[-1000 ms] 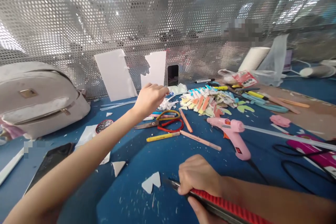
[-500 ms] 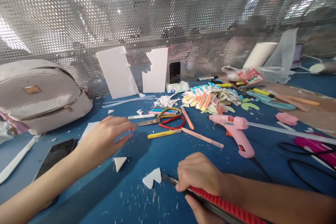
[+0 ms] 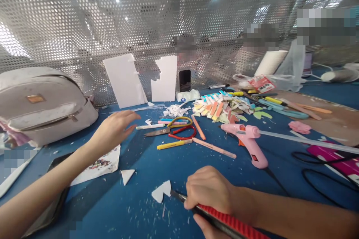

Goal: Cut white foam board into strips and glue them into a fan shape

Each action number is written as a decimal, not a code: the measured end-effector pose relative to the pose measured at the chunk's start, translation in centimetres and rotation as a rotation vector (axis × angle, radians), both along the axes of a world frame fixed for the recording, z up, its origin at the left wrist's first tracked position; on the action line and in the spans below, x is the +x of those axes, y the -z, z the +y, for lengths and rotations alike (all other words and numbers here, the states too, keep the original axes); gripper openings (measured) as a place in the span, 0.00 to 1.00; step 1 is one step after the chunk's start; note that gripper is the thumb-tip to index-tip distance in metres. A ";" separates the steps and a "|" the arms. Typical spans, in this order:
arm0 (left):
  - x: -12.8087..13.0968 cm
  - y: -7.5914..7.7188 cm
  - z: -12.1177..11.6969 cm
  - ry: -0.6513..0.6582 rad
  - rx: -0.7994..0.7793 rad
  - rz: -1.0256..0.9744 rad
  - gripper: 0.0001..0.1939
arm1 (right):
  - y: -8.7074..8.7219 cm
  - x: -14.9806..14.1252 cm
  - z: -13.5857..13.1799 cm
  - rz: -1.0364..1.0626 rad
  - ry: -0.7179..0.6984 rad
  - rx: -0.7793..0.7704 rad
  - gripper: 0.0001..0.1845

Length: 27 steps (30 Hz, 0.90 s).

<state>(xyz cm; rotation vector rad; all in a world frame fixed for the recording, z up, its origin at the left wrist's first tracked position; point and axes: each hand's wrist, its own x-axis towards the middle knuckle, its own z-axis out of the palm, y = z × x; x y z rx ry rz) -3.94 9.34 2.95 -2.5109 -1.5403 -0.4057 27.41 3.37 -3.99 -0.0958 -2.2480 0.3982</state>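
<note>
My right hand is closed around a red-handled utility knife near the front edge; its dark blade tip lies against a small white foam piece. My left hand hovers open, fingers stretched out, above a printed paper sheet on the blue table, holding nothing. A white foam triangle lies just below that sheet. A white stick and scissors with yellow and red handles lie just right of the left fingertips.
A grey backpack sits at far left. Two white foam boards and a phone lean on the perforated metal screen. A pink glue gun, a yellow marker, coloured paper scraps and black cables crowd the centre and right.
My left hand drew back from the far scraps by the foam boards to the left side and now hovers open over the printed sheet. The right hand kept its grip on the knife.
</note>
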 end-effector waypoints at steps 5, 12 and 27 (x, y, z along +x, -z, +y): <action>2.3 -1.4 8.9 -0.077 0.035 -0.194 0.17 | 0.0 0.2 -0.3 0.000 -0.015 -0.011 0.09; 6.0 -2.2 20.2 -0.279 0.019 -0.415 0.19 | 0.7 0.0 0.7 0.027 -0.068 0.057 0.06; 7.2 -3.5 21.5 -0.284 -0.090 -0.468 0.18 | 1.1 0.2 0.7 -0.036 -0.028 0.107 0.06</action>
